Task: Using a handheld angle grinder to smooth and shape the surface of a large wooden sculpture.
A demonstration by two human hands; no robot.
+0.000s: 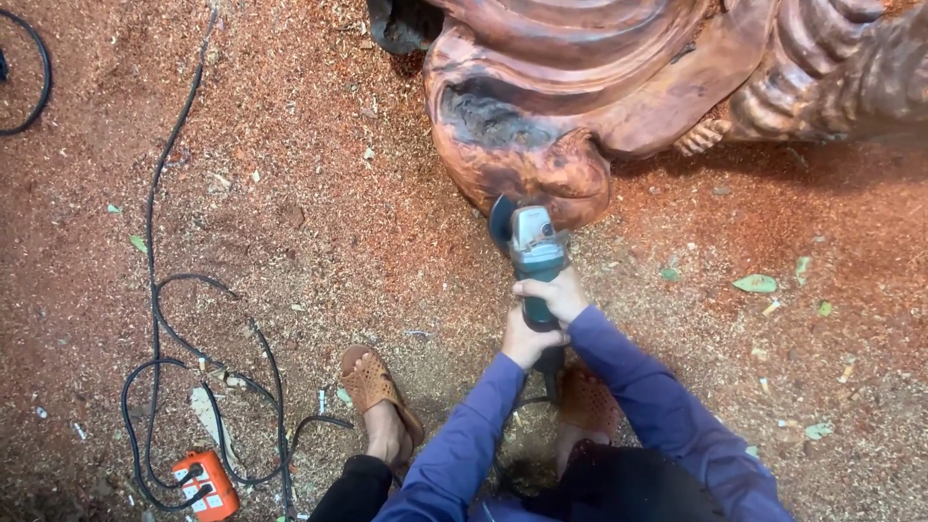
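Observation:
A teal angle grinder (pixel 535 253) points away from me, its disc against the lower bulge of a large reddish carved wooden sculpture (pixel 580 87). My right hand (pixel 553 293) grips the grinder's body just behind its head. My left hand (pixel 528 340) wraps the rear of the handle, below and slightly left of the right hand. Both arms wear blue-purple sleeves. The disc's edge is partly hidden by its dark guard.
Red sawdust covers the ground all around. Black cables (pixel 155 290) loop at the left down to an orange socket box (pixel 206 484). My feet in tan sandals (pixel 379 391) stand just below the hands. Green leaves (pixel 755 283) lie scattered at the right.

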